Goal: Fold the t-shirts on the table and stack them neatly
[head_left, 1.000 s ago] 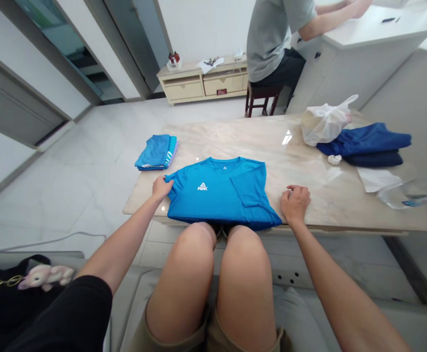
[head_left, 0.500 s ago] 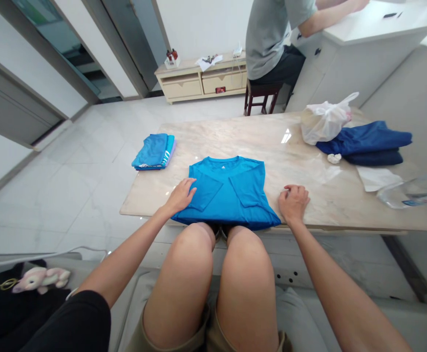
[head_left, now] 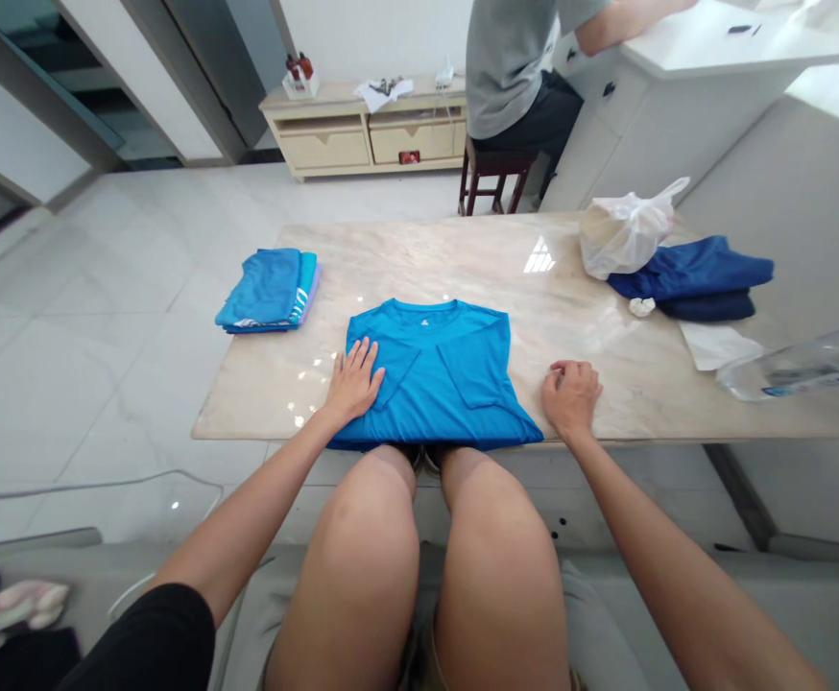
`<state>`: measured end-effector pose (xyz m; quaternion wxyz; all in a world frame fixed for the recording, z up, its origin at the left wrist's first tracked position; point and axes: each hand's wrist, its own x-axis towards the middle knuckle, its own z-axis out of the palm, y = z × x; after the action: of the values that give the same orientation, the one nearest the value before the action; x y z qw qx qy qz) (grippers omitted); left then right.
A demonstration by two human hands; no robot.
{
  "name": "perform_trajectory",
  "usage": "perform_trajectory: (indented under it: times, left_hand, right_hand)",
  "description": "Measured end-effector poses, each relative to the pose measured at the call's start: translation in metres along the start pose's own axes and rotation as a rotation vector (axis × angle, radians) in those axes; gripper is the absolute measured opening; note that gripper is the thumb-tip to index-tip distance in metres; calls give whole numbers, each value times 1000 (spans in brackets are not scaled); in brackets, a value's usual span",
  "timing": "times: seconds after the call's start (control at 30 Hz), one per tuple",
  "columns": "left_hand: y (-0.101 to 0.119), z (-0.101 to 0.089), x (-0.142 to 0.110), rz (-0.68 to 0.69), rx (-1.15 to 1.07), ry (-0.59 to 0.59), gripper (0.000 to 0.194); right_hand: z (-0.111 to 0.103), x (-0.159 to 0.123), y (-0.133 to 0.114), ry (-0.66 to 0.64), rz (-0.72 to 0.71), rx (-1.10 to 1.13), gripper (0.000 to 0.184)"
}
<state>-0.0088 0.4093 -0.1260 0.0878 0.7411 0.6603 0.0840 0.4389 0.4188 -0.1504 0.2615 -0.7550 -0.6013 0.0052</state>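
Note:
A blue T-shirt (head_left: 426, 374) lies face up near the front edge of the table, its sleeves folded in across the chest and its lower edge at the table's rim. On its left side rests my left hand (head_left: 355, 380), flat, with the fingers spread over the cloth. My right hand (head_left: 570, 395) sits on the tabletop just right of the shirt, its fingers curled in loosely and nothing visible in them. To the left is a stack of folded clothes (head_left: 265, 288) in blue, turquoise and purple.
On the right of the marble table (head_left: 426, 250) are a white plastic bag (head_left: 625, 235), dark blue cloth (head_left: 700, 274), a white paper (head_left: 714, 345) and a clear bottle (head_left: 801, 365). A person (head_left: 506, 77) sits on a stool (head_left: 498, 168) beyond the table.
My left hand has moved slightly and flattened out, its fingers now spread on the shirt. My right hand stays curled on the table. The camera view has shifted.

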Motion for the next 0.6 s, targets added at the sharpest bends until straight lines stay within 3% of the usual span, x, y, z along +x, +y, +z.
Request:
perform_trajectory:
  times: [0.2, 0.3, 0.37, 0.43, 0.53, 0.6]
  left_hand:
    - [-11, -5, 16, -70, -2, 6, 79]
    - [-24, -8, 25, -47, -20, 13, 79]
    - [-37, -14, 38, -1, -46, 51, 72]
    - [-51, -22, 56, 25, -72, 124, 65]
    - [-71, -36, 89, -32, -103, 160, 67]
    - [-80, -44, 111, -120, -137, 58, 81]
  right_hand:
    - [-2, -4, -4, 18, -7, -25, 25]
    - [-4, 6, -1, -40, 76, 15, 27]
    - [-6, 26, 2, -142, 186, 104, 28]
    - [-7, 57, 2, -275, 204, 204, 28]
    - [-4, 113, -11, -443, -32, 253, 33]
    - [3, 147, -28, -529, -176, 237, 49]
